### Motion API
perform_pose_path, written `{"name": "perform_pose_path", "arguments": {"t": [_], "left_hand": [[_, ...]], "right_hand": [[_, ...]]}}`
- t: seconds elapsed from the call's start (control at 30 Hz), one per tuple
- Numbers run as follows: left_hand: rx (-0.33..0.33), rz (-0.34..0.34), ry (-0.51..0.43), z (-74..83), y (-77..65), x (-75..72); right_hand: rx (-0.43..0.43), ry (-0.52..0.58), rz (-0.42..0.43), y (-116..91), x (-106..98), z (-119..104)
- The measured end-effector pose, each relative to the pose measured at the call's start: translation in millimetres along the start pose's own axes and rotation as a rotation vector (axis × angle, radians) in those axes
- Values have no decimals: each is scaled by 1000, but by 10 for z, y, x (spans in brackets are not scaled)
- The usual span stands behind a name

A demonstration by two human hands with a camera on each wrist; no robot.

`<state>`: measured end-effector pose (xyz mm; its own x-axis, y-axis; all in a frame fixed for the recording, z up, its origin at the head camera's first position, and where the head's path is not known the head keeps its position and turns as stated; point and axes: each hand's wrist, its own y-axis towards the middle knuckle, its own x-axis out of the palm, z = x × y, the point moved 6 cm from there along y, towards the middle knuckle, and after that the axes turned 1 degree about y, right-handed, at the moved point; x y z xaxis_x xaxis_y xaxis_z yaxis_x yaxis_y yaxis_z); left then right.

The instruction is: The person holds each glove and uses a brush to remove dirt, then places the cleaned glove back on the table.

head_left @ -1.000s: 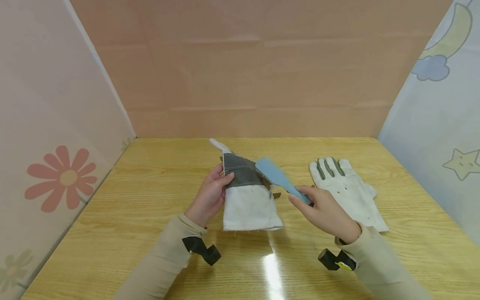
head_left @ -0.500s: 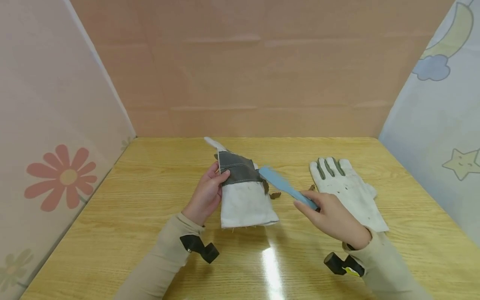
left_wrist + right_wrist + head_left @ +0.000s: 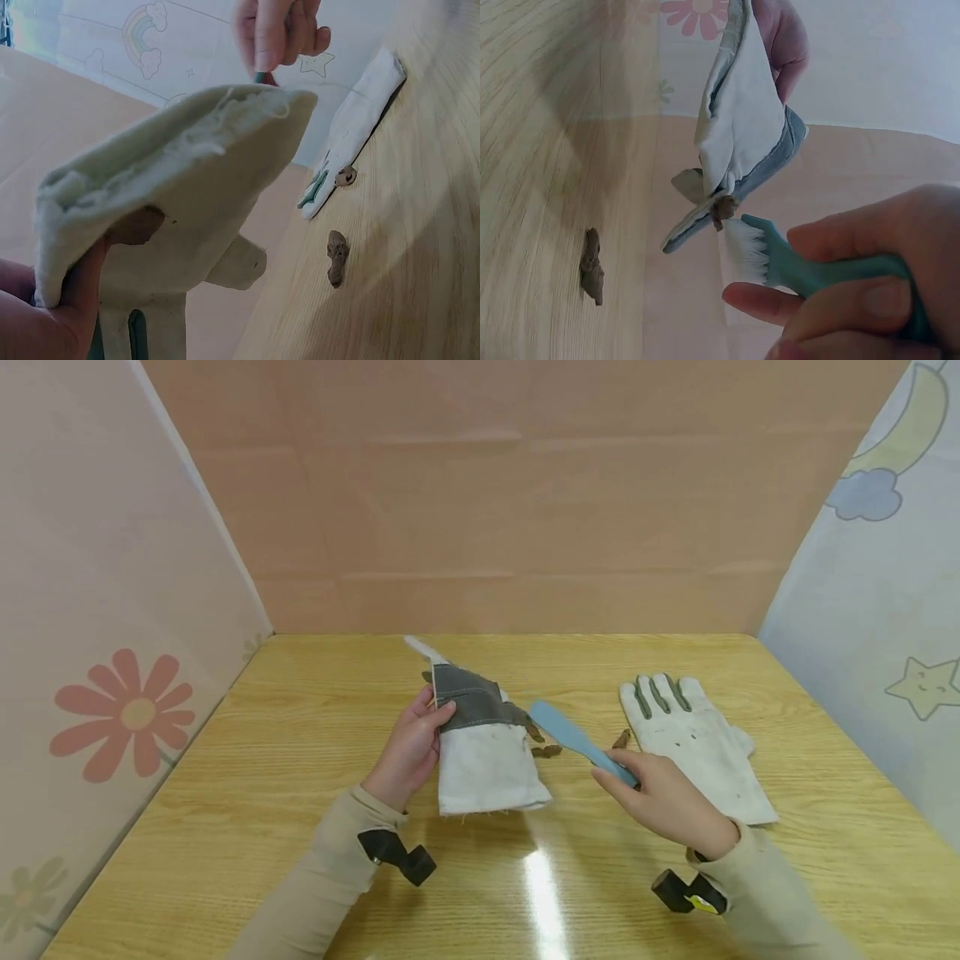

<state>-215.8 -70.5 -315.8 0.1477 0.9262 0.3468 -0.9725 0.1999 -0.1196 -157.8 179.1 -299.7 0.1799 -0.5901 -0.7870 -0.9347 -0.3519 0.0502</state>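
A white work glove (image 3: 487, 768) with a grey panel hangs cuff toward me over the middle of the table. My left hand (image 3: 408, 747) grips its left side, thumb on the grey panel. In my right hand (image 3: 671, 797) is a light blue brush (image 3: 566, 731), pinched by its handle. Its white bristles (image 3: 746, 251) point at the glove's right edge, where a brown mud-like clump (image 3: 724, 208) clings close to their tips. Another brown clump (image 3: 139, 225) sticks to the glove beside my left fingers in the left wrist view.
On the wooden table (image 3: 300, 693) a second white glove (image 3: 697, 752) with green between its fingers lies at the right, marked with brown specks. One brown clump (image 3: 622, 738) sits by it, another (image 3: 553, 751) below the brush. A tan wall (image 3: 480, 527) stands behind.
The brush has drawn back to the right and slightly down, away from the glove's edge. My left hand has shifted a little left with the glove.
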Motion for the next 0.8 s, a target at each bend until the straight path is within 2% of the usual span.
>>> {"name": "perform_pose_path", "arguments": {"t": [0.17,0.33,0.43,0.57,0.7,0.8], "left_hand": [[4,14,5,6,11,-27],[-4,8,23,-11,12,-21],[-11,21,31,-22,9,-21],[-17,33,26,-40,-1,0],[-25,-37,-5,-79,-28,90],[-35,-102,-66,-118,-37,162]], "right_hand": [[52,-78,-8,-42,-37,107],[58,-119,10,-61,-81,90],[32,-103,39,-60,-112,20],[-36,-24,58,-47,-94,-103],[-99,53,20,-34,-4,-211],[-100,90,-7,-33,57,-245]]}}
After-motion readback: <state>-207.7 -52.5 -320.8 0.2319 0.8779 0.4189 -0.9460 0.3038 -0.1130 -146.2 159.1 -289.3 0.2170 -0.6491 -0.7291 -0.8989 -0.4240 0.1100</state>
